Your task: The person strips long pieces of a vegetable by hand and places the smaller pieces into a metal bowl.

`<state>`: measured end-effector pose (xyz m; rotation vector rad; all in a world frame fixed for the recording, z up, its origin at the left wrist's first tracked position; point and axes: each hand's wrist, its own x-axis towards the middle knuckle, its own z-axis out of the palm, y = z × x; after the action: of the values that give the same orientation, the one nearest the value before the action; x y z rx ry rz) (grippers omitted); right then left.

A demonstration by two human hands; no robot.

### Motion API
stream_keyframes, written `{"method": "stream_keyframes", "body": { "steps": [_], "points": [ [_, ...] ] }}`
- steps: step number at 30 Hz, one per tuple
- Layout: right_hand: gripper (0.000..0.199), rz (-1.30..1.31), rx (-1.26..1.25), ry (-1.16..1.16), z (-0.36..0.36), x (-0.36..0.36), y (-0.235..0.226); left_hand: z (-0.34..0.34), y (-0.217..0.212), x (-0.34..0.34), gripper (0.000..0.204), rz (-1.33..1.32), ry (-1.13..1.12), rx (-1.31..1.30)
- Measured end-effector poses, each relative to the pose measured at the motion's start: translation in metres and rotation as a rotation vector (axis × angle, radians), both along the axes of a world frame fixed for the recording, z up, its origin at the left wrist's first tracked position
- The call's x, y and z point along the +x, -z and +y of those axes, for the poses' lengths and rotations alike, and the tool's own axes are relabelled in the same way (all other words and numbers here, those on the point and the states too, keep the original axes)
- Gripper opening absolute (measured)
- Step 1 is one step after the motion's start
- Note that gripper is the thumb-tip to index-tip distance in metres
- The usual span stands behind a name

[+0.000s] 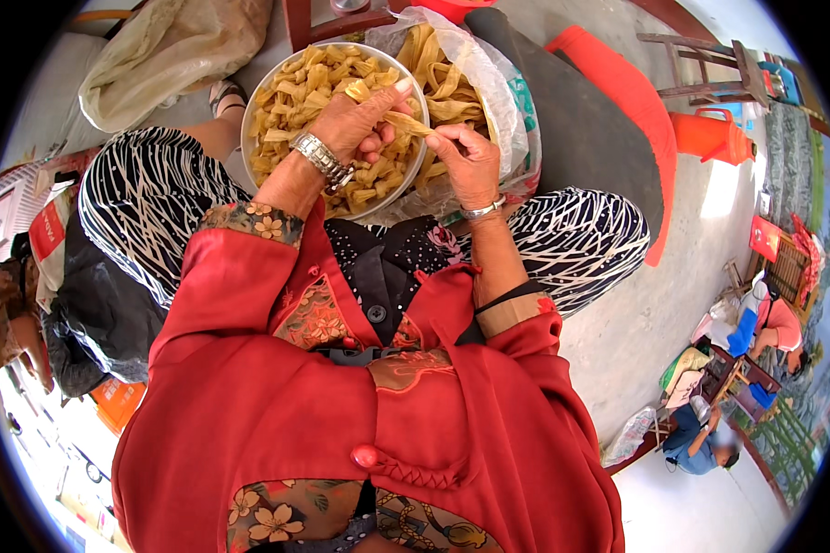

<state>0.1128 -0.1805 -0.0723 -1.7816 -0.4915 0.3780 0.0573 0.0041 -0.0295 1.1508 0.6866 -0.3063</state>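
Red cloth with flowered trim covers the person's arms and chest, and patterned black-and-white trousers (pixel 576 244) cover the spread knees. Beyond the chest, the left hand (pixel 355 124) is over a round bowl (pixel 246 138), its fingers curled in, gripping one end of a yellow strip (pixel 408 123). The right hand (pixel 470 166), just beside the bowl's right rim, pinches the strip's other end between thumb and fingertip. Knotted yellow pieces (pixel 290 92) fill the bowl; longer loose strips (pixel 429 64) lie in a clear plastic bag (pixel 505 101) touching its right side. Farther off to the right are an orange jug (pixel 710 136), a wooden stool (pixel 710 69) and two people, one in blue (pixel 696 442), one in pink (pixel 780 325).
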Motion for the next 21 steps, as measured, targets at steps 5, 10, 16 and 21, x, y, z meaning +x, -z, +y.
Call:
{"method": "stream_keyframes", "body": {
  "steps": [5, 10, 16, 21],
  "points": [
    [0.017, 0.000, 0.004, -0.009, 0.001, 0.000, 0.001, 0.005, 0.013, -0.001, 0.032, -0.018, -0.011, -0.174],
    [0.017, 0.036, -0.004, 0.002, -0.001, 0.000, -0.001, 0.018, 0.011, -0.006, 0.017, -0.105, -0.062, -0.398],
    [0.018, 0.083, -0.010, -0.014, -0.002, 0.002, 0.000, 0.032, 0.015, -0.014, 0.013, -0.170, -0.133, -0.430],
    [0.020, 0.172, 0.121, 0.033, -0.002, 0.006, 0.016, 0.022, -0.008, -0.014, 0.013, -0.257, -0.174, -0.170]
  ]
}}
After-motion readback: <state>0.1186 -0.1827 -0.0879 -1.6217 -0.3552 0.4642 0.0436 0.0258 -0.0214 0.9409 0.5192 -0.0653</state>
